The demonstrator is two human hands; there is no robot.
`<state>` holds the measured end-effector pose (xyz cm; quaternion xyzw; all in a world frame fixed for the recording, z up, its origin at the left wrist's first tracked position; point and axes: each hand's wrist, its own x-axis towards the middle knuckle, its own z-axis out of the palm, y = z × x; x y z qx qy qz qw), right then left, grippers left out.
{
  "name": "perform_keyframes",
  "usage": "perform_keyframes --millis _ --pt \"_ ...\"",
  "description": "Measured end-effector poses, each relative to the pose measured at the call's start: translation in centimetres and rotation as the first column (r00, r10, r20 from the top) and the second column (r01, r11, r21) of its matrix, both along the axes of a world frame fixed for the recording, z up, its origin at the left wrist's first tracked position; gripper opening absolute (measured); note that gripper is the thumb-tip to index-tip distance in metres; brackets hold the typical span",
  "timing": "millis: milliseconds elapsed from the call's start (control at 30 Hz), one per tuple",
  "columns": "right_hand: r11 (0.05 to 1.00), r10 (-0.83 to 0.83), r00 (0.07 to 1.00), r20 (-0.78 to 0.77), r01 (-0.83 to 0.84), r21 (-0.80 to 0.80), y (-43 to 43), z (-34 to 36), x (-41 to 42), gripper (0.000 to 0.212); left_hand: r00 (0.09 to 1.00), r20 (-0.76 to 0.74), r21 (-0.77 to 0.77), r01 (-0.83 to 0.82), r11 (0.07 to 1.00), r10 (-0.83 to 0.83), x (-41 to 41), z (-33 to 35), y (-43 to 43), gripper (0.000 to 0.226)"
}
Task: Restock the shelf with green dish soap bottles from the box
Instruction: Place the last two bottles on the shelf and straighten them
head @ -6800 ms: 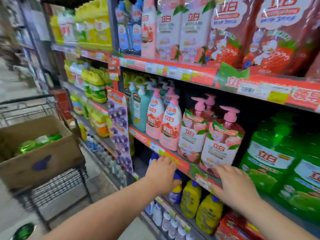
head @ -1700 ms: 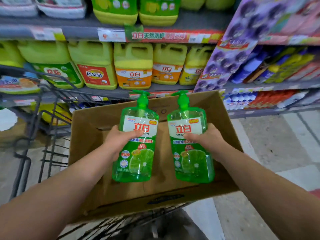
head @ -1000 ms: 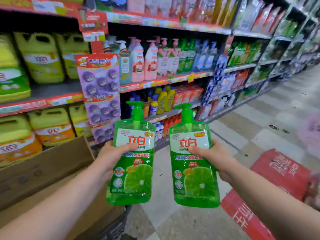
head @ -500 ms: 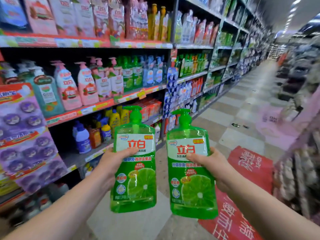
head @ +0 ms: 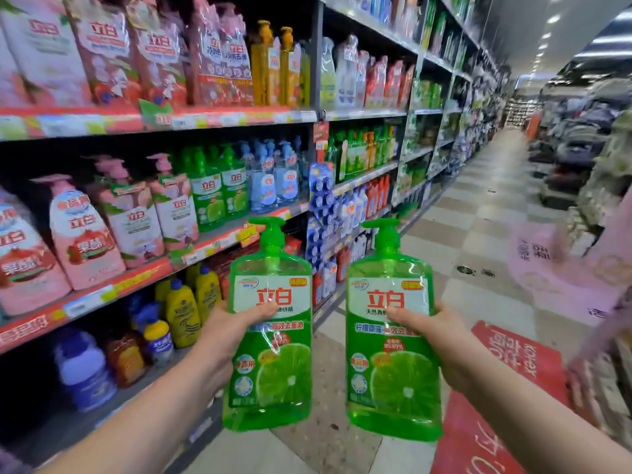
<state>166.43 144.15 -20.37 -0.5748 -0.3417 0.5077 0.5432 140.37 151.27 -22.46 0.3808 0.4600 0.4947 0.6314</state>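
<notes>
In front of the shelf (head: 102,297) | your left grip (head: 222,340) wraps one green soap bottle (head: 273,374), upright, nearer the shelf | your right grip (head: 441,340) wraps a second green soap bottle (head: 393,381), upright, farther from the shelf.

Two dish soap bottles were held upright side by side, not touching: the left bottle (head: 270,336) gripped at its label by the left hand (head: 225,333), the right bottle (head: 393,343) by the right hand (head: 434,340). Each was clear green plastic with a green pump top, red characters on a white band and a lime slice. Matching green bottles (head: 213,196) stood on the shelf (head: 219,242)
</notes>
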Motion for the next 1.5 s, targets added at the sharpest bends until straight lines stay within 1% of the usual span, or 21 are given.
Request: perform_keyframes --millis 67,100,167,300,367,533,633,700,767,833,900,933,1033,1100,1167,1267,1300,1367,1400,1433,1500 --pt "1.000 -0.005 1.000 -0.002 0.005 -0.010 2.8 -0.2 1.5 0.078 1.000 0.009 0.004 0.010 1.000 -0.010 1.6 0.2 2.6 0.063" --pt "1.000 -0.005 1.000 -0.004 0.005 -0.011 4.2 -0.3 2.3 0.080 1.000 0.012 0.006 0.009 1.000 -0.009 2.6 0.3 3.9 0.061" --pt "1.000 0.003 1.000 -0.016 -0.003 -0.004 7.4 -0.4 4.4 0.069 1.000 0.013 -0.005 -0.001 1.000 0.001 4.6 0.1 6.5 0.064" --pt "0.997 0.071 0.997 -0.003 -0.071 0.002 13.6 -0.6 8.9 0.047 0.996 0.005 -0.020 -0.088 0.996 0.088 9.1 -0.6 11.1 0.078" --pt "0.992 0.125 0.992 -0.001 -0.125 0.003 16.7 -0.3 11.3 0.039 0.992 0.023 -0.020 -0.127 0.992 0.127 11.4 -0.8 13.1 0.073" --pt "0.970 0.241 0.970 0.036 -0.242 0.014 24.9 0.7 15.7 0.035 0.965 0.025 -0.026 -0.260 0.965 0.260 15.6 -0.9 16.7 0.070" --pt "0.953 0.300 0.951 0.070 -0.303 0.028 29.4 0.5 16.3 0.040 0.920 0.023 -0.050 -0.389 0.920 0.391 16.3 -0.7 17.9 0.077" --pt "0.937 0.343 0.936 0.072 -0.347 0.036 31.8 0.2 15.8 0.049 0.890 0.011 -0.065 -0.454 0.888 0.456 16.0 -0.6 18.4 0.082" --pt "0.920 0.388 0.918 0.076 -0.391 0.033 34.0 -0.2 14.8 0.060 0.855 -0.020 -0.057 -0.518 0.853 0.518 15.3 -0.6 19.1 0.076" --pt "0.905 0.422 0.906 0.046 -0.423 0.034 36.1 -0.4 13.7 0.054 0.815 -0.032 -0.044 -0.579 0.814 0.578 14.3 -0.5 19.9 0.073" --pt "0.892 0.450 0.893 0.033 -0.451 0.038 38.3 -0.8 12.5 0.049 0.794 -0.044 -0.036 -0.608 0.793 0.607 13.0 -0.6 20.9 0.081" --pt "0.884 0.465 0.885 0.036 -0.466 0.044 39.5 -1.1 11.8 0.050 0.787 -0.052 -0.033 -0.617 0.786 0.615 12.3 -0.7 21.6 0.082" --pt "0.857 0.511 0.857 0.071 -0.514 0.042 43.3 -1.3 9.8 0.064 0.780 -0.043 -0.014 -0.625 0.780 0.624 10.4 -0.6 23.9 0.068" --pt "0.843 0.529 0.842 0.107 -0.536 0.050 46.2 -0.9 8.2 0.071 0.762 -0.037 -0.001 -0.647 0.762 0.647 9.1 -0.5 26.3 0.066" --pt "0.833 0.534 0.834 0.141 -0.547 0.079 49.3 -0.5 6.3 0.073 0.740 -0.018 0.010 -0.672 0.741 0.672 7.9 -0.3 28.9 0.069" --pt "0.828 0.527 0.833 0.168 -0.548 0.117 53.9 0.5 3.5 0.065 0.728 -0.023 0.001 -0.685 0.729 0.685 5.7 0.4 32.9 0.083" --pt "0.827 0.524 0.833 0.176 -0.547 0.128 55.3 0.8 2.6 0.069 0.733 -0.014 0.009 -0.680 0.733 0.680 5.1 0.7 34.1 0.086" --pt "0.819 0.525 0.828 0.196 -0.554 0.150 57.8 1.2 0.6 0.091 0.731 -0.024 0.043 -0.681 0.731 0.682 3.6 1.2 36.3 0.094" --pt "0.817 0.521 0.827 0.212 -0.555 0.157 59.0 1.4 -0.2 0.097 0.723 -0.045 0.057 -0.687 0.725 0.689 2.8 1.4 37.4 0.090" --pt "0.816 0.517 0.826 0.226 -0.555 0.163 60.3 1.5 -1.1 0.093 0.712 -0.059 0.070 -0.696 0.715 0.699 2.2 1.6 38.3 0.078" --pt "0.806 0.521 0.815 0.254 -0.568 0.169 62.1 1.6 -2.2 0.073 0.703 -0.040 0.079 -0.706 0.703 0.710 1.3 1.9 39.3 0.053"
